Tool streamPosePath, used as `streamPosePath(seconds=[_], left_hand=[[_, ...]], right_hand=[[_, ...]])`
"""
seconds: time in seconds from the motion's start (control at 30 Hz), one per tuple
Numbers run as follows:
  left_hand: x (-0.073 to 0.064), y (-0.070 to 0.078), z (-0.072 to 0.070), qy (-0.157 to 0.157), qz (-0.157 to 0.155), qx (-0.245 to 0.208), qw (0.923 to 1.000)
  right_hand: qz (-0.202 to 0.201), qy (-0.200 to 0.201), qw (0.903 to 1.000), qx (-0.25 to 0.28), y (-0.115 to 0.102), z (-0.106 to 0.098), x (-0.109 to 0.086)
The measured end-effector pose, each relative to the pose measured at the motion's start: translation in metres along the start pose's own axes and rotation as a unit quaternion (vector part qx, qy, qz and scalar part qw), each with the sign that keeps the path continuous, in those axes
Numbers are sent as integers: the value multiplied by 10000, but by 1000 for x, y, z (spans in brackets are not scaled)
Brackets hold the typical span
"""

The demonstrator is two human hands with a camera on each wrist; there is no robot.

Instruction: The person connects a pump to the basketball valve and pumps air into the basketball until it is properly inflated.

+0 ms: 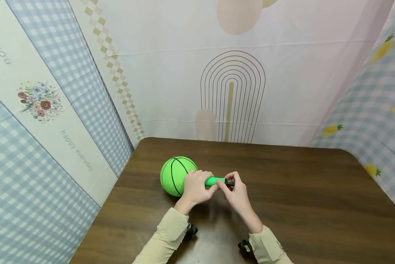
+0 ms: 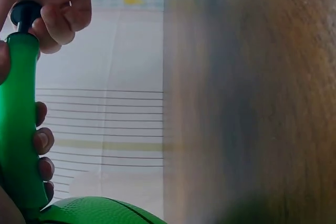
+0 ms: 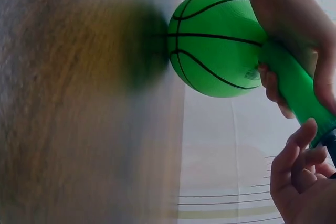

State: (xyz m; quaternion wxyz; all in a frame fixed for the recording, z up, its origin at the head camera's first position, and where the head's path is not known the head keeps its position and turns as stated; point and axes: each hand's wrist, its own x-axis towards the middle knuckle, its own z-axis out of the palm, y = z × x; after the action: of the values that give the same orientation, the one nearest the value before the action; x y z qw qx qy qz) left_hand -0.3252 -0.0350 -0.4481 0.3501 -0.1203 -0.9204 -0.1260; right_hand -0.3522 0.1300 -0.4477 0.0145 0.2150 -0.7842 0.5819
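A bright green ball with black basketball lines (image 1: 174, 178) rests on the brown table. Against its right side, a green hand pump (image 1: 214, 181) lies roughly level, its far end meeting the ball. My left hand (image 1: 197, 186) grips the pump's barrel, with fingertips showing along one side in the left wrist view. At the other end, my right hand (image 1: 237, 193) holds the black pump handle (image 2: 25, 13) with curled fingers. A short length of shaft shows between barrel and handle. The ball end of the pump is partly hidden by the left hand.
The dark wooden table (image 1: 299, 190) extends to the right and toward the front. A pale patterned cloth (image 1: 171, 84) hangs behind its back edge, and checked cloth (image 1: 25, 172) hangs along the left. Both sleeves have a small black device near the wrist.
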Motion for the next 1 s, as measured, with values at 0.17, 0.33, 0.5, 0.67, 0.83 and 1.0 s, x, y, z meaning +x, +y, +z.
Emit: streamPosePath(seconds=[0.17, 0.33, 0.5, 0.67, 0.83, 1.0], left_hand=[[5, 5, 3, -34, 147, -230, 9996], [5, 9, 3, -233, 550, -221, 9980], [8, 10, -2, -88, 680, -1, 9976], [15, 10, -7, 48, 542, -55, 9985], [20, 16, -7, -95, 534, -155, 9984], [25, 18, -3, -112, 382, -181, 9990]], right_hand=[[-214, -293, 9983, -454, -1, -23, 2], [-627, -482, 9903, -1143, 0, -46, -2], [-1036, -160, 9816, -1598, -3, -76, -4], [-1140, 387, 9784, -1682, -9, -118, -5], [-666, -187, 9875, -1415, -20, -136, -5], [-64, -418, 9948, -925, -21, -124, -2]])
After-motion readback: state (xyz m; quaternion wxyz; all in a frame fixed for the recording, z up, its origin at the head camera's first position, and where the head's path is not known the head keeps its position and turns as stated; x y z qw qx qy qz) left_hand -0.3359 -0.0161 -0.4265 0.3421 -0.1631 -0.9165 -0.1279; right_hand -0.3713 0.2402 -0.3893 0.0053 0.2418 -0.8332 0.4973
